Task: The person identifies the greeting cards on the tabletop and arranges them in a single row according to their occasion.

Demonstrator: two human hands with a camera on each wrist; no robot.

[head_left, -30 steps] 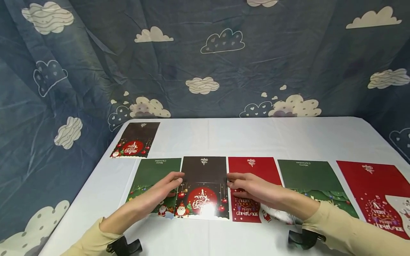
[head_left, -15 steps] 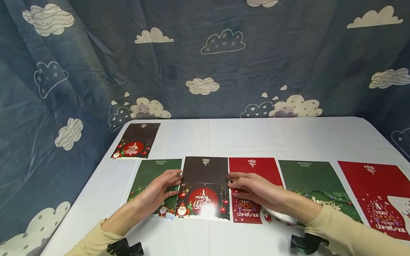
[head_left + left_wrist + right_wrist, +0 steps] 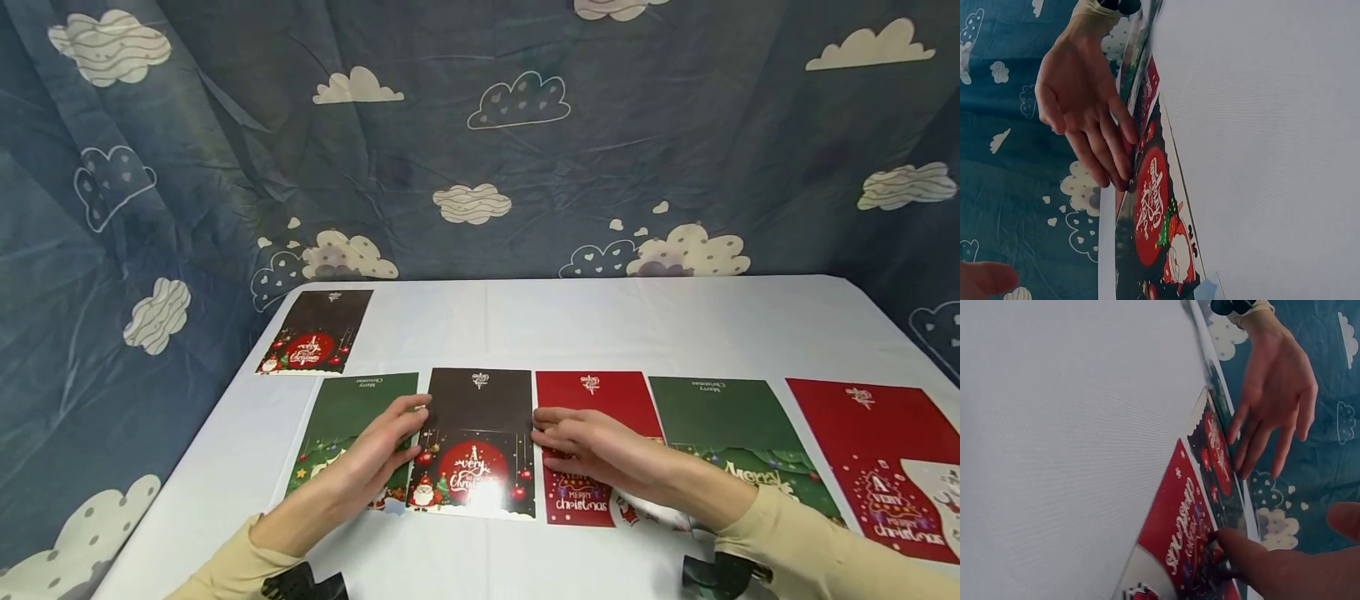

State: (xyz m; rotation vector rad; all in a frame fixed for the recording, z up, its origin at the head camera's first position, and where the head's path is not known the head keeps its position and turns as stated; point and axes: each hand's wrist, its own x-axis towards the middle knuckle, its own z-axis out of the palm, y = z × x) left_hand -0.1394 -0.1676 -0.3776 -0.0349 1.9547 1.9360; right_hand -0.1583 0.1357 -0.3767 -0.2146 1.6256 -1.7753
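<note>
Grip: left hand [image 3: 381,443], fingers loosely extended, tips at the left edge of the dark card [image 3: 480,446]; right hand [image 3: 596,446], likewise, tips at the right edge. Neither pinches; force on the edges, cannot tell.

Item 1: dark card, flat on the white table [image 3: 600,325], opened out, print up, crease across the middle, red disc on the near part; place 2 from the left in a row of 5.

Items 2-3: left green card [image 3: 360,412] and red card [image 3: 592,392], just beside it, each partly hidden by a hand.

Items 4-5: right green card [image 3: 723,417]; end red card [image 3: 877,450], rightmost.

Item 6: far dark card [image 3: 317,333], like print, beyond the row, left.

Step, as judged: squaring item 1 in line. Next move would call for light, even pressure from both sides without nudging items 2-3; any lift would need a fingertip under an edge.
</note>
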